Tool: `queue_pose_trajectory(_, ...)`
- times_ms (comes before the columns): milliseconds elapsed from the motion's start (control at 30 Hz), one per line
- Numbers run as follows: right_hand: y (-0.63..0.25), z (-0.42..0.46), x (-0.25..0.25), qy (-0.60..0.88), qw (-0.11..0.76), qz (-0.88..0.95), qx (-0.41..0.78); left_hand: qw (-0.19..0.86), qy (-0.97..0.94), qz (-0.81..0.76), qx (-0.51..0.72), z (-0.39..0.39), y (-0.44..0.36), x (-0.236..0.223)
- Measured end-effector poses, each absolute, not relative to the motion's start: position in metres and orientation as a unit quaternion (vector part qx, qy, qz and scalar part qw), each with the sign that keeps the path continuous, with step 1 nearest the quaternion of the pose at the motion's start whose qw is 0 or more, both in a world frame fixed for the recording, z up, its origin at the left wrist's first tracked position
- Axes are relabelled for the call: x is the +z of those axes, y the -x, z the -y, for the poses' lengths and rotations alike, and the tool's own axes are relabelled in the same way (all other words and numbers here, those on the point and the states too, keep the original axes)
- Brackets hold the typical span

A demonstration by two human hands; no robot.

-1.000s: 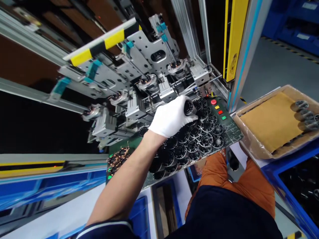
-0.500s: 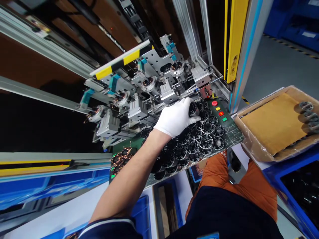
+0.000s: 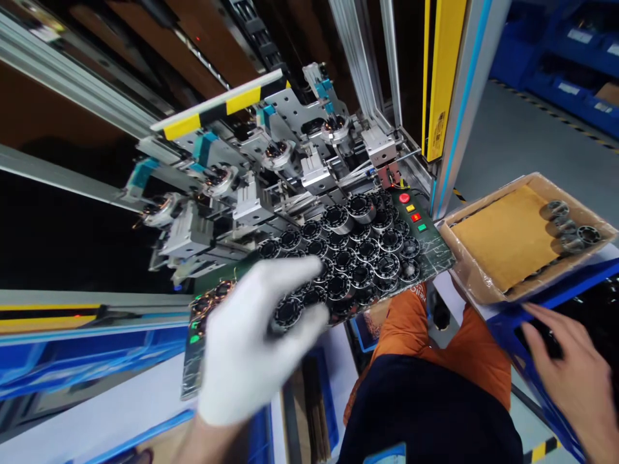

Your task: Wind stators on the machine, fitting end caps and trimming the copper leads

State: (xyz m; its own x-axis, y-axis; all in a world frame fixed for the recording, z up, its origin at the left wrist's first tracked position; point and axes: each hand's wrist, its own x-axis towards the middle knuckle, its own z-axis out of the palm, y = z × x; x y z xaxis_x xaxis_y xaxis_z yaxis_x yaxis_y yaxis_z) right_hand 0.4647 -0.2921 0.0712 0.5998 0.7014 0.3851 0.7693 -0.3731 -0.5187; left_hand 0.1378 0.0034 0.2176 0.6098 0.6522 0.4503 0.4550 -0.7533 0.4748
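Observation:
My left hand (image 3: pixel 251 341), in a white glove, is raised close to the camera and blurred; its fingers are closed round a round black motor part (image 3: pixel 289 312). Beyond it a green panel (image 3: pixel 438 248) carries several of the same black round parts (image 3: pixel 367 248) packed side by side. My bare right hand (image 3: pixel 573 370) shows at the lower right, fingers spread, reaching over the rim of a blue bin (image 3: pixel 522 351); it holds nothing that I can see.
A machine fixture (image 3: pixel 271 167) with copper-wound stators stands behind the panel, under a yellow-black bar (image 3: pixel 213 109). Red, yellow and green buttons (image 3: pixel 411 209) sit on the panel's right side. A cardboard box (image 3: pixel 507 238) with a few metal parts rests at right. My orange trousers are below.
My left hand has pulled back from the far end of the panel toward the camera, carrying one black part. My right hand has come into view at the lower right.

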Motion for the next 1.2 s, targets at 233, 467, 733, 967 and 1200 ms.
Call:
queue_pose_trajectory(233,-0.46,0.088,0.047,0.765,0.291,0.575,0.021,0.373,-0.91,-0.159,0.092,0.166,-0.127,0.072)
queue_pose_trajectory(467,-0.462,0.066,0.039,0.784,0.255,0.565,0.035,0.413,-0.893,-0.169,0.06,0.199,-0.133,0.021)
queue_pose_trajectory(733,-0.488,0.199,0.071,0.838,0.198,0.506,0.045,0.55,-0.825,-0.025,0.126,0.142,-0.263,0.098)
queue_pose_trajectory(967,-0.454,0.437,0.037,0.979,0.054,0.196,0.023,0.523,-0.826,-0.181,0.105,0.104,-0.459,0.094)
queue_pose_trajectory(1200,-0.44,0.449,0.007,0.99,0.035,0.106,0.083,0.602,-0.764,-0.159,0.166,0.104,-0.564,0.118)
